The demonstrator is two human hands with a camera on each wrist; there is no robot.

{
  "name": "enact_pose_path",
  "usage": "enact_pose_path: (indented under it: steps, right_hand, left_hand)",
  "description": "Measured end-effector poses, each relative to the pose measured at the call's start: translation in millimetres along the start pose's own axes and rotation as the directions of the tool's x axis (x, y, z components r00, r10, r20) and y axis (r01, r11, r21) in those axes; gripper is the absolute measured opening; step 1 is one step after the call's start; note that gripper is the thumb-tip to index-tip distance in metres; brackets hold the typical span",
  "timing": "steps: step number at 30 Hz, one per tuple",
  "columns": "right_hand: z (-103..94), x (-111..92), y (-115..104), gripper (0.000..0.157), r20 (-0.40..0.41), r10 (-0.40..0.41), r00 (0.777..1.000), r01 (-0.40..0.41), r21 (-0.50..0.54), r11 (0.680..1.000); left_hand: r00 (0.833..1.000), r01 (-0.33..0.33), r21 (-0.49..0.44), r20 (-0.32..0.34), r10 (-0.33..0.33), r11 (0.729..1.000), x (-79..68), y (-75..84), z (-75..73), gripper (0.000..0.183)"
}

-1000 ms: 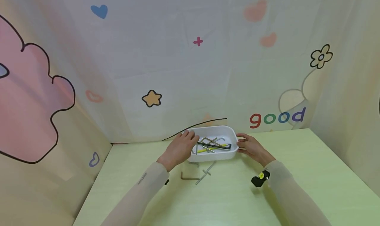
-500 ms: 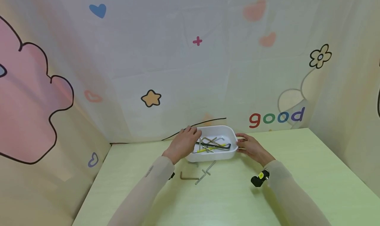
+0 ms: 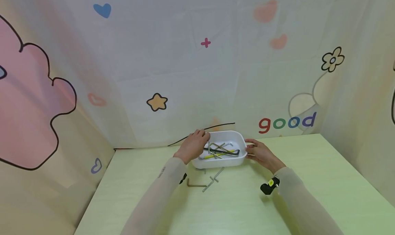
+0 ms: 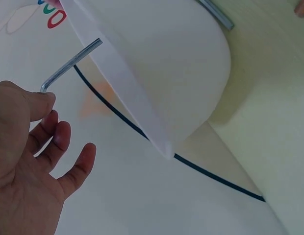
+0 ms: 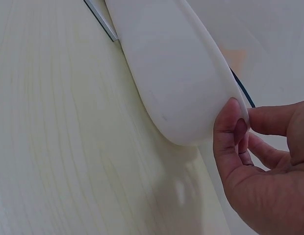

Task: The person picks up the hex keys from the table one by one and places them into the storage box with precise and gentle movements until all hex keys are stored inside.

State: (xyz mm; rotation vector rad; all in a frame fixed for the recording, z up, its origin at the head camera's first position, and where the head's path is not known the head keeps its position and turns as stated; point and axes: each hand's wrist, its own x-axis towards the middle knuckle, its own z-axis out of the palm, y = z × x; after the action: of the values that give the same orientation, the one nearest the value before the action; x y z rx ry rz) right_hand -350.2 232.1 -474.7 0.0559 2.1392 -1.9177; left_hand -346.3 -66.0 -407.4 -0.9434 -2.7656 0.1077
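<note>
Above the left end of a white plastic tray [image 3: 219,163], my left hand [image 3: 192,147] pinches a small silver hex key [image 4: 71,66] between thumb and fingers, its long arm pointing over the rim in the left wrist view. My right hand [image 3: 261,155] holds the tray's right end, thumb and fingers [image 5: 228,132] on either side of the rim in the right wrist view. Inside the tray lie several hex keys, among them a long black hex key [image 3: 232,153] and a yellow one [image 3: 211,156]. My left hand hides the tray's left end.
In front of the tray, a bronze-coloured hex key [image 3: 197,185] and several silver hex keys [image 3: 219,173] lie on the pale green table [image 3: 234,207]. A printed cloth curtain [image 3: 185,63] rises close behind the tray and along both sides.
My left hand has shifted a little right and back, along the tray's left end, with the hex key. My right hand has stayed on the tray, which has barely moved.
</note>
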Motion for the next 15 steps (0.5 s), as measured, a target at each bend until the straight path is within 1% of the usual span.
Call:
enact_pose_path:
  steps: [8,15]
  right_hand:
    - [-0.8,1,1,0.054,0.009,-0.012,1.000,0.012,0.016,1.000]
    - [-0.3,1,2,0.054,0.009,-0.011,1.000,0.011,0.018,1.000]
  left_hand:
    - [1.000,0.011,-0.031,0.023,-0.011,0.999,7.6,-3.3,14.4,0.021]
    - [0.998,0.023,-0.089,0.061,-0.017,0.996,12.1,-1.1,25.1,0.017]
